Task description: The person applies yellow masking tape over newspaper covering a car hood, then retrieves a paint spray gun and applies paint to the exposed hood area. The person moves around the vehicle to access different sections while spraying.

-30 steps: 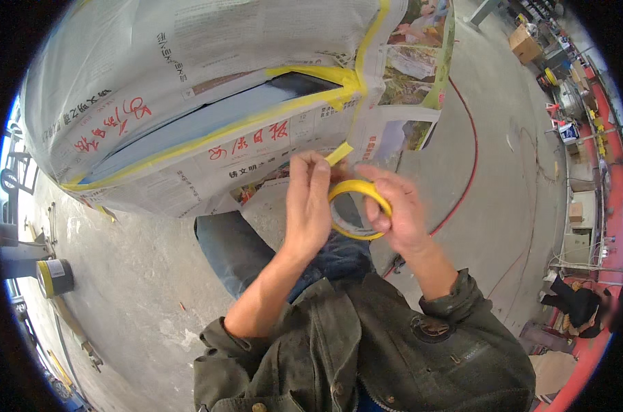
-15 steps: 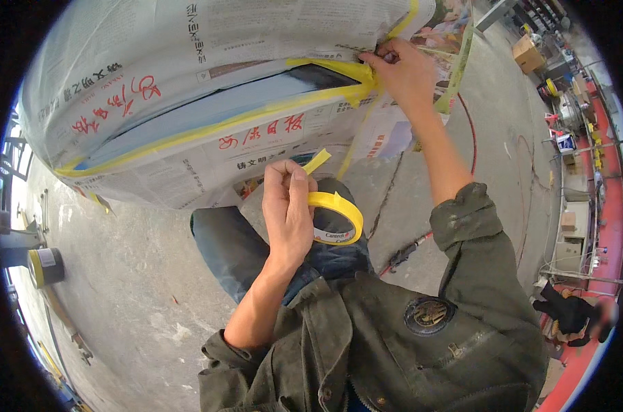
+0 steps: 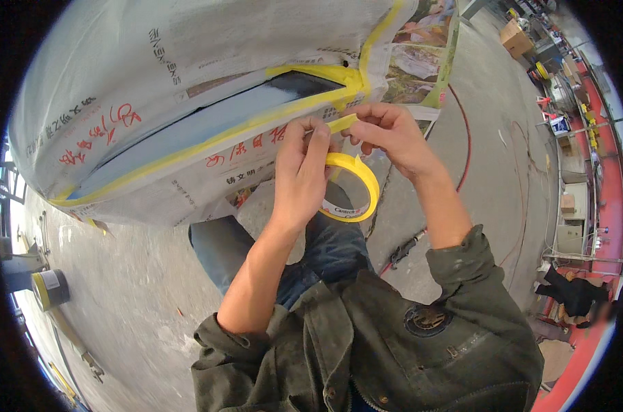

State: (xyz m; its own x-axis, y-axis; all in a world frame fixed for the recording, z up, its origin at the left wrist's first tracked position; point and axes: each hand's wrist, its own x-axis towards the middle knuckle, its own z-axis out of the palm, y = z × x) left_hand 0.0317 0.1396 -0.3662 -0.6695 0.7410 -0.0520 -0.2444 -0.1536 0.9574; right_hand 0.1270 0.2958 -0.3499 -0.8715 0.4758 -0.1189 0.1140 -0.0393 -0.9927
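My left hand (image 3: 301, 168) is closed, pinching one end of a short strip of yellow masking tape (image 3: 342, 123). A roll of yellow masking tape (image 3: 374, 192) hangs against the same hand's fingers; how they hold it is partly hidden. My right hand (image 3: 394, 141) pinches the strip's other end, so the piece spans the two hands. Just beyond them stands a curved body covered in newspaper (image 3: 243, 41). A long bare grey panel (image 3: 208, 137), black toward its right end, shows through a gap edged with yellow tape.
A red hose (image 3: 465, 147) runs along the concrete floor (image 3: 140, 295) at right, near a dark air-tool-like piece (image 3: 402, 253). Shelves with boxes (image 3: 514, 38) and a red edge line the far right. A dark yellow-banded can (image 3: 49, 290) is at left.
My right hand has left the taped corner of the panel and come down to the tape strip at my left hand. My left hand and the roll have risen slightly to the right.
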